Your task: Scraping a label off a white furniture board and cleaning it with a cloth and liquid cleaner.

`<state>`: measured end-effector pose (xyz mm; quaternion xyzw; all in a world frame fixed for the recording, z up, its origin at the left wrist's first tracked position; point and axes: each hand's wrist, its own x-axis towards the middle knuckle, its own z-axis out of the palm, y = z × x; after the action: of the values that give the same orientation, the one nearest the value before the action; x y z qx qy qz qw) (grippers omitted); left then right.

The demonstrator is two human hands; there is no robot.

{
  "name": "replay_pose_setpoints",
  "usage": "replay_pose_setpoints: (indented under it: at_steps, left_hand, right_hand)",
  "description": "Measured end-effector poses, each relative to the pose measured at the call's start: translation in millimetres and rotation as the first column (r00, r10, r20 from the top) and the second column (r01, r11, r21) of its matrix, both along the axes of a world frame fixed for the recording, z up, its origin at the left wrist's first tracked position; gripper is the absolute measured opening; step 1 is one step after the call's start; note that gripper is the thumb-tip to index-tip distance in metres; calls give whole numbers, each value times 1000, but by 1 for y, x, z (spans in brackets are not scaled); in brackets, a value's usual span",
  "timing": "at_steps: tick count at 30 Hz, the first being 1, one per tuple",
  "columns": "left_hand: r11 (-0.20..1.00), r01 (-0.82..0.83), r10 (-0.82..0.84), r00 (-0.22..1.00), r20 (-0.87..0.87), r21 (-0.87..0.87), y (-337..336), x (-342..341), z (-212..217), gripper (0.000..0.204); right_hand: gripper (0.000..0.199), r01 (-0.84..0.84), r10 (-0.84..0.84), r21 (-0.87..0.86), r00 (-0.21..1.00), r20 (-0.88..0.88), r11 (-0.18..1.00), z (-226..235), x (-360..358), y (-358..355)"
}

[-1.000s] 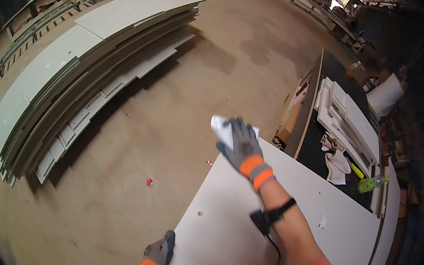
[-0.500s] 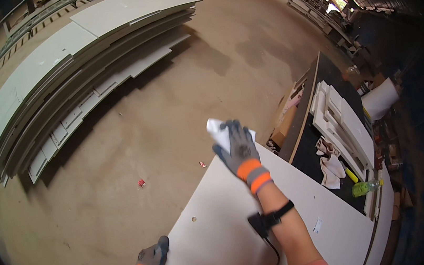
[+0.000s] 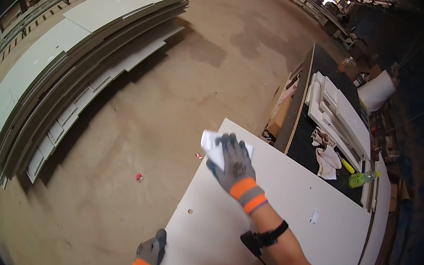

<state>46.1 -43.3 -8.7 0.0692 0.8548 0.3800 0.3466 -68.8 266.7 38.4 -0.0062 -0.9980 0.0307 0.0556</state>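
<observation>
Evidently, the folded white sheet [image 3: 213,148] sat beneath the right hand [image 3: 235,167], poking out on both sides of the fingers [image 3: 234,141], which were slightly spread and nearly flat over it. Whether they pinched it or merely pressed it on the large white panel [image 3: 283,192], I could not tell. Nearer the person, well apart from those fingers, the left hand [image 3: 150,249] lay at the panel's left edge, its fingers close together; any grip around the underside was hidden.

The sheet looked light, soft and easily crumpled, best held flat under the whole palm. The panel seemed stiff and heavy for one hand, its smooth face probably slippery; its long edges looked the sounder hold, its corners liable to chip.

The right palm covered most of the sheet, so cloth or paper stayed undecided. The panel's near end was cut off, closer to the person than the left fingers. Rightward of the right fingers, a crumpled rag [image 3: 327,162] lay on a black surface [image 3: 300,149]; clutter [image 3: 386,137] beyond sank into shadow.
</observation>
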Motion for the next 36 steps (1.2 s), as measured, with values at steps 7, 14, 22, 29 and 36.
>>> replay_pose_setpoints:
  at_steps: [7, 14, 22, 29, 36]
  left_hand:
    - [997, -30, 37, 995, 96, -75, -1, -6, 7, 35]
    - [995, 103, -104, 987, -122, -13, 1, -4, 11, 24]
    - [959, -237, 255, 961, 108, -155, 6, -4, 15, 55]
    - [948, -265, 280, 957, 69, -177, 7, -5, 20, 69]
    - [937, -298, 318, 944, 92, -184, 13, -3, 12, 76]
  right_hand:
    - [70, -149, 158, -126, 985, 65, 981, -1, 56, -33]
    - [71, 80, -79, 13, 994, -70, 997, -14, -79, 19]
    - [74, -118, 117, -3, 988, 100, 993, -2, -36, -32]
    - [71, -400, 415, -158, 906, 78, 903, -1, 34, -104]
    - [73, 173, -173, -8, 984, -49, 985, -18, -52, 53]
